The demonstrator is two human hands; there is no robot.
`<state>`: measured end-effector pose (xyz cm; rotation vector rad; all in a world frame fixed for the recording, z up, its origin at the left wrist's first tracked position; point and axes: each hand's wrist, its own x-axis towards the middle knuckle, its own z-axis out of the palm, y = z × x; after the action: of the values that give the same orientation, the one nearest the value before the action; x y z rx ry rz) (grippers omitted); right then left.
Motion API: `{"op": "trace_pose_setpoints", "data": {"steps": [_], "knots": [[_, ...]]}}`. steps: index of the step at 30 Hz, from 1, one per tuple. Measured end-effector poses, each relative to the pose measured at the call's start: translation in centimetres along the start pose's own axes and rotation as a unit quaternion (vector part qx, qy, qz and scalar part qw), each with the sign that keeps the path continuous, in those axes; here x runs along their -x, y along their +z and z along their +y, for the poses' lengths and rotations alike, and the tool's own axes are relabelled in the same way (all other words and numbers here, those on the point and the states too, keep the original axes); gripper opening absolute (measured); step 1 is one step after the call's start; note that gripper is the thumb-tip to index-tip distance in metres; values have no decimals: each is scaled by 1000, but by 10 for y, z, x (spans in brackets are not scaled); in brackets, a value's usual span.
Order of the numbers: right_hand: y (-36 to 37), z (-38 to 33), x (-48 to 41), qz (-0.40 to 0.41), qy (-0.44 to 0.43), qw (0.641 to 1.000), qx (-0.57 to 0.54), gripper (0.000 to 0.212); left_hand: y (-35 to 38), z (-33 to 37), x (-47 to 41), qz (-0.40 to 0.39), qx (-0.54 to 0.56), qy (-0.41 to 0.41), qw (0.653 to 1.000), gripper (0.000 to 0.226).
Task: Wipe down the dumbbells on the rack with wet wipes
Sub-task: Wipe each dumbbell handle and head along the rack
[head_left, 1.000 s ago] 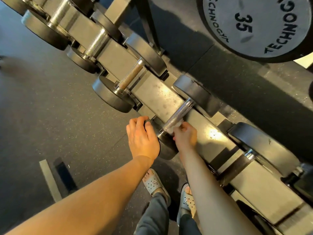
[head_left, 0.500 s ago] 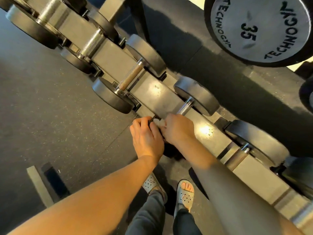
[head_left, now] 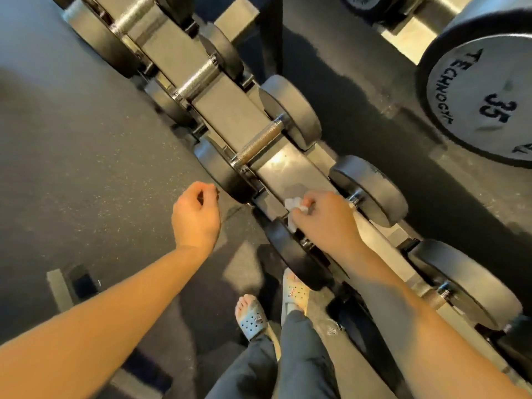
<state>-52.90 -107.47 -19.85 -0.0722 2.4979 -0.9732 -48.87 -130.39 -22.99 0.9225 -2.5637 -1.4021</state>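
A low rack (head_left: 227,110) runs diagonally from top left to bottom right and carries several dark dumbbells. My right hand (head_left: 325,220) grips a crumpled white wet wipe (head_left: 293,210) over the handle of one dumbbell (head_left: 371,191); the hand hides that handle. The neighbouring dumbbell (head_left: 259,144) shows a bare knurled handle. My left hand (head_left: 197,216) hovers over the floor to the left of the rack, fingers loosely curled and holding nothing.
A big dumbbell head marked 35 (head_left: 480,102) sits on an upper shelf at the top right. A dark upright post (head_left: 270,33) of the rack stands behind. My feet in sandals (head_left: 250,316) are on the grey rubber floor (head_left: 72,168) close to the rack.
My left hand has come off the dumbbell's near head and drawn back to the left. My right hand stays on the handle with the wipe. The view has shifted.
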Motion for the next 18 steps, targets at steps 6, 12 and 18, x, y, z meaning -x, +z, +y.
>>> {"op": "trace_pose_setpoints", "data": {"steps": [6,12,18], "knots": [[26,-36,-68,43,-24,994,-96,8,6,16,-55,77,63,-39,994,16],[60,-49,-125,26,-65,993,-90,13,38,30,-101,66,75,-89,991,34],[56,-59,-148,-106,-211,971,37,21,59,30,-107,115,82,-143,980,26]]}}
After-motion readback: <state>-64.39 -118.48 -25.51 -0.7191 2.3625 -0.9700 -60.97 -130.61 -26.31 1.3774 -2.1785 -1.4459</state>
